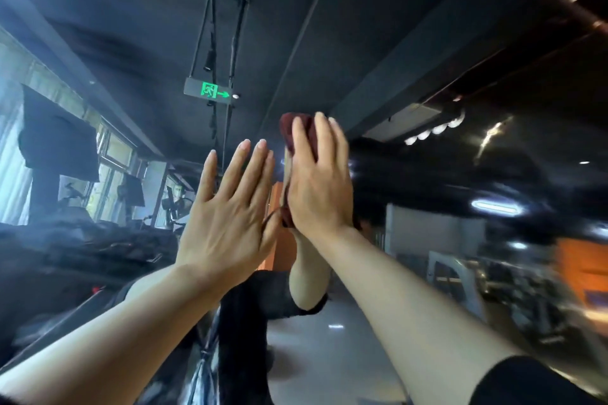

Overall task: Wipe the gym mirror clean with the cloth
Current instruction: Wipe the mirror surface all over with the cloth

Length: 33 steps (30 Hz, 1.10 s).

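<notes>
While the right hand (317, 181) presses the dark red cloth (289, 128) flat-fingered against the mirror (427, 174), the left hand (227, 207) rests open, holding nothing.

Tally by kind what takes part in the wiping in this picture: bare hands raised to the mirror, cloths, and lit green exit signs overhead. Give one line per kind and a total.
Hands: 2, the left hand with straight fingers and no cloth, and the right hand pressing the cloth
Cloths: 1, the dark red cloth
Exit signs: 1, the green exit sign
Total: 4
</notes>
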Available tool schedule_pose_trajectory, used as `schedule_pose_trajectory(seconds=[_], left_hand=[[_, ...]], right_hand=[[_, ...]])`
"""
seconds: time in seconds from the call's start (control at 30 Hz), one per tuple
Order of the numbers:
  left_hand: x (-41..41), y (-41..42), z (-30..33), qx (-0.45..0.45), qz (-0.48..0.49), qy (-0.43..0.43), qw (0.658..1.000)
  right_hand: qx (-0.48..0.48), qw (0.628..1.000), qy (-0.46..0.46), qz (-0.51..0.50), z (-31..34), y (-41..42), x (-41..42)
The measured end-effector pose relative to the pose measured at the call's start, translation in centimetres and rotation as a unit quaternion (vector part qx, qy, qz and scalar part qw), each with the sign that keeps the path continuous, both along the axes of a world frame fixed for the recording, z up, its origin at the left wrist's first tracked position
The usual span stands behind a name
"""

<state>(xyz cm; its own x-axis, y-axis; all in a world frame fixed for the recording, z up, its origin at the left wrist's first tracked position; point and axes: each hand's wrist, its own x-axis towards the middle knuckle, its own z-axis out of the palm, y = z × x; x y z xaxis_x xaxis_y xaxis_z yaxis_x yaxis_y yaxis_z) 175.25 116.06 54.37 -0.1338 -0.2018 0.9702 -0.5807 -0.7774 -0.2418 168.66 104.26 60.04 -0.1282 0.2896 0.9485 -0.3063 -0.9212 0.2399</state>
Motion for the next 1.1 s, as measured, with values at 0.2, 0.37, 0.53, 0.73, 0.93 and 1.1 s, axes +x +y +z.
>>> schedule_pose_trajectory(seconds=[0.2,0.37,0.53,0.73,0.93,1.1], left_hand=[[0.0,0.1,-0.1,0.006,-0.003,0.007,1.000],[-0.2,-0.1,-0.2,0.007,0.008,0.026,1.000],[-1.5,-0.4,-0.3,-0.017,-0.020,0.049,0.998],[-7.2,-5.4,-2.1,0.022,-0.075,0.038,0.996],[-10.1,-11.0,-3.0,0.093,-0.050,0.062,0.992],[-11.7,-13.8,-3.9,0.087,-0.060,0.051,0.993]], right_hand=[[-0.011,1.000,0.016,-0.015,1.5,-6.3,-3.5],[0.179,0.979,-0.096,0.022,-0.2,-6.6,-3.6],[-0.002,1.000,0.001,0.023,-2.6,-4.2,-1.7],[-0.064,0.995,0.069,0.026,-0.3,-10.1,-5.6],[0.112,0.994,-0.012,0.012,0.7,-18.3,-10.2],[0.207,0.977,-0.055,-0.001,-1.9,-23.4,-13.3]])
